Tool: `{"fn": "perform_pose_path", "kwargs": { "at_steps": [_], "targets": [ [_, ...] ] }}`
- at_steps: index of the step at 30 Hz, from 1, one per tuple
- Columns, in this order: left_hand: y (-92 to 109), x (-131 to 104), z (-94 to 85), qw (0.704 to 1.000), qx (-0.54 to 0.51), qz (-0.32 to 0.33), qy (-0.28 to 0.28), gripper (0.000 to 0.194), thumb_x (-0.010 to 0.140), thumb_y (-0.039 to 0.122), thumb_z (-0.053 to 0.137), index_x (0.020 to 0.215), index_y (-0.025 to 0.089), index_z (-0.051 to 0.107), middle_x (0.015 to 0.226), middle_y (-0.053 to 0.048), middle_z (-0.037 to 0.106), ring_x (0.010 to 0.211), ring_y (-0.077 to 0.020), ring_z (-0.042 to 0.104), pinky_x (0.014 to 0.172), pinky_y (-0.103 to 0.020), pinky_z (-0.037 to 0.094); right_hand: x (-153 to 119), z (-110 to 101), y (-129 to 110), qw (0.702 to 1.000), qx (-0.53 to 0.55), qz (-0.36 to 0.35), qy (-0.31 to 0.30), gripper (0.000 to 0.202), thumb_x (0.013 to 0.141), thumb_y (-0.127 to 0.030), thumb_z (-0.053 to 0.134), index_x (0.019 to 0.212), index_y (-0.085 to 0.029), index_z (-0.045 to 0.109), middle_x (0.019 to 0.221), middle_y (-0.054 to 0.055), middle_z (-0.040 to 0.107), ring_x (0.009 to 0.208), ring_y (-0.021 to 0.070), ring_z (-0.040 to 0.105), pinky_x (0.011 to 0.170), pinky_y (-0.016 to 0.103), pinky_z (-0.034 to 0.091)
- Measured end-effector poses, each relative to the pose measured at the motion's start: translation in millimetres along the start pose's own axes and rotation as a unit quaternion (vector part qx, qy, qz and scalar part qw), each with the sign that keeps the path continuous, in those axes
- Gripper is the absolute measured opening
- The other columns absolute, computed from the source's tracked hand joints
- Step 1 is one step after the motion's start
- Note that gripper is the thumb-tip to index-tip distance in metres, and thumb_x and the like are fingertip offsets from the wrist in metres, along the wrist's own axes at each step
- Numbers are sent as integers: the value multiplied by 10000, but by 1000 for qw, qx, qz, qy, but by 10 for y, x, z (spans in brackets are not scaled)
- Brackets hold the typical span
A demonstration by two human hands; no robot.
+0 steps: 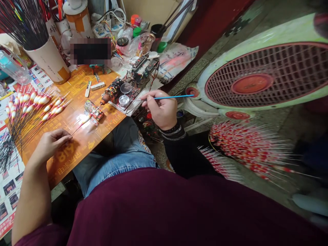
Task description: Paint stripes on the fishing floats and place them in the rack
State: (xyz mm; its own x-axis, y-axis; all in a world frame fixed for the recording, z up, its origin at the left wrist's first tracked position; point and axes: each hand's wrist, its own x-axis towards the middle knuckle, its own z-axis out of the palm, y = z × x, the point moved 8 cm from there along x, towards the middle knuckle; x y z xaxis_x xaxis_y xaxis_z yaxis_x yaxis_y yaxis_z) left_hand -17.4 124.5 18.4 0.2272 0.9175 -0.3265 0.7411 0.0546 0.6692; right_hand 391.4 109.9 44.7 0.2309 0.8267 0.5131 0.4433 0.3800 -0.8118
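Observation:
My left hand [55, 141] is closed in a pinch on the thin dark stem of a fishing float. That float [85, 119] has a white and red body; its far end points at a small motor with a brown chuck [104, 99], over a paint-spattered block [94, 111]. My right hand [162, 107] grips a thin paintbrush with a blue handle [176, 97]. The brush tip is at a small clear cup [124, 100] of pale liquid, whose round lid [126, 89] stands up behind it. Whether the tip touches the liquid I cannot tell.
Many finished-looking floats [36, 99] lie at the table's left. Behind them stands a white tube [51, 61] full of dark stems. Jars, wires and a stained cloth [176, 59] fill the back. A large fan [256, 75] and red float bundles [248, 147] are at the right.

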Motion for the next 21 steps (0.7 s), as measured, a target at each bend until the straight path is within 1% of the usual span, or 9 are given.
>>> {"fn": "perform_pose_path", "kwargs": {
  "at_steps": [3, 5, 9, 13, 17, 21],
  "targets": [
    [9, -4, -7, 1000, 7, 1, 4, 547, 744, 691, 697, 849, 155, 730, 767, -67, 715, 606, -146, 599, 542, -225, 453, -6, 4, 165, 995, 79, 48, 21, 351, 968, -505, 553, 873, -195, 686, 661, -19, 638, 503, 69, 539, 476, 189, 426],
    [18, -10, -12, 1000, 10, -1, 7, 550, 740, 693, 696, 847, 155, 729, 756, -65, 711, 604, -148, 597, 545, -229, 454, -8, 49, 288, 987, 140, 80, 25, 387, 939, -561, 584, 871, -196, 690, 659, -20, 639, 504, 66, 547, 465, 180, 428],
    [51, -19, -18, 1000, 10, -3, 14, 556, 725, 699, 700, 836, 155, 727, 738, -60, 704, 616, -153, 603, 564, -231, 460, -12, 180, 501, 962, 228, 147, 10, 465, 870, -644, 640, 888, -184, 702, 661, -10, 654, 510, 75, 578, 448, 176, 439],
    [59, -19, -8, 1000, 7, -3, 10, 562, 716, 703, 698, 834, 155, 725, 748, -59, 707, 625, -155, 606, 570, -232, 461, -26, 232, 603, 948, 258, 184, -6, 499, 816, -663, 692, 898, -172, 712, 680, 6, 682, 527, 83, 604, 455, 176, 455],
    [20, -5, -3, 1000, 25, -3, 7, 538, 743, 684, 678, 845, 158, 727, 766, -56, 708, 616, -147, 590, 553, -230, 435, -46, 220, 637, 945, 265, 190, -16, 485, 783, -645, 735, 897, -174, 723, 696, 13, 697, 547, 86, 618, 464, 172, 464],
    [4, 7, -12, 1000, 28, 5, 11, 526, 746, 674, 685, 847, 160, 731, 770, -55, 710, 622, -149, 591, 558, -231, 438, -63, 170, 668, 945, 266, 193, -7, 448, 791, -620, 736, 886, -182, 719, 682, 3, 682, 536, 83, 603, 456, 173, 455]
  ]
}}
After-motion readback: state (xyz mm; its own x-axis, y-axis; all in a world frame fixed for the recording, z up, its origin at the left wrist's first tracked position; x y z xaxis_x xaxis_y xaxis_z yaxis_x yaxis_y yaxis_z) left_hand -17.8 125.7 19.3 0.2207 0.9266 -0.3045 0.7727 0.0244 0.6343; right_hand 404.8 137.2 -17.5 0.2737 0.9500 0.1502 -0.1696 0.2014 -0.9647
